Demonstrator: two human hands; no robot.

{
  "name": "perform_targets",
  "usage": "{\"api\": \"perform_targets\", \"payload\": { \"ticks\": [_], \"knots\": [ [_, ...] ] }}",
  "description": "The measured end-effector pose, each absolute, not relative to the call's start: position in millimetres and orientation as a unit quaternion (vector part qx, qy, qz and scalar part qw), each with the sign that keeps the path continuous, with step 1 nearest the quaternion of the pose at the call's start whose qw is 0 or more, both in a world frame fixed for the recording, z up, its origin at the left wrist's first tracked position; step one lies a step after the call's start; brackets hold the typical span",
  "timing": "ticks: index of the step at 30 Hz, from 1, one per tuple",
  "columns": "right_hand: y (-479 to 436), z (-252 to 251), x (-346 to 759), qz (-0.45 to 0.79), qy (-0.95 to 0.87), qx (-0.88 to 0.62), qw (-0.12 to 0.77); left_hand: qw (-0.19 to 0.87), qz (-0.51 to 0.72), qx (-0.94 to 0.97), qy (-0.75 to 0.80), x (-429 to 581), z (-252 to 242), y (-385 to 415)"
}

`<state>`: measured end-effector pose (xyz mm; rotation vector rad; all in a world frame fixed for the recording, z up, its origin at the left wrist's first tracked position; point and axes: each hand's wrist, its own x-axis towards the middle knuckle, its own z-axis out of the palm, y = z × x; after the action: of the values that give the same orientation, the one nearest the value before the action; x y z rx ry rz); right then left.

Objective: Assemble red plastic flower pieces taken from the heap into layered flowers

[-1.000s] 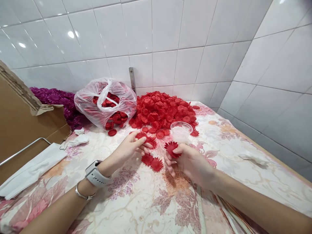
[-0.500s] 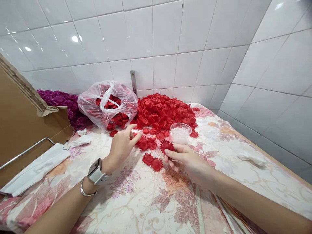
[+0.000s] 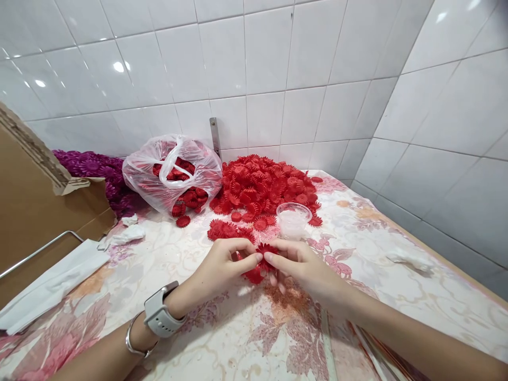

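One red flower [image 3: 265, 250] was held up between two hands, in the middle, just above the tabletop [image 3: 198, 349]. Its left side was pinched by the left hand [image 3: 228, 262], with the thumb pressed on the petals. Its right side was pinched by the right hand [image 3: 304, 264], so both grips were closed on the same flower. More loose red flowers [image 3: 254, 275] were partly hidden under the fingers, and whether they were touched by the held one could not be told. A small row of red flowers [image 3: 228, 230] was spread just past the left hand. A clear tub [image 3: 293, 222] was set just past the right hand, with something pale inside. Behind the tub, a big red heap [image 3: 270, 182] was piled near the tiled wall [image 3: 265, 53]. Beside the heap, more red flowers could be seen in a plastic bag [image 3: 170, 184]. Farther left, a purple heap [image 3: 95, 169] was partly covered by brown cardboard [image 3: 51, 211]. A watch [image 3: 162, 312] and a bracelet [image 3: 129, 338] were worn on the left wrist.
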<state>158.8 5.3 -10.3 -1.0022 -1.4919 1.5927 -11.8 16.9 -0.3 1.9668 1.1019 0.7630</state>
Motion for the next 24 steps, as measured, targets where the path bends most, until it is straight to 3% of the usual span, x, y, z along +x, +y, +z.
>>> {"api": "perform_targets", "payload": {
  "ticks": [9,18,24],
  "knots": [
    [7.0,-13.9,158.8,0.626,-0.568,-0.380,0.374,0.349,0.310,0.764,0.446,-8.3,0.7,13.0],
    [4.1,-11.1,158.4,0.609,-0.554,-0.403,0.401,0.283,0.435,0.725,0.454,-9.9,5.2,9.7],
    [3.0,-12.1,159.6,0.608,-0.540,-0.389,0.434,0.435,0.371,0.713,0.407,-9.2,5.0,8.4]
  ]
}}
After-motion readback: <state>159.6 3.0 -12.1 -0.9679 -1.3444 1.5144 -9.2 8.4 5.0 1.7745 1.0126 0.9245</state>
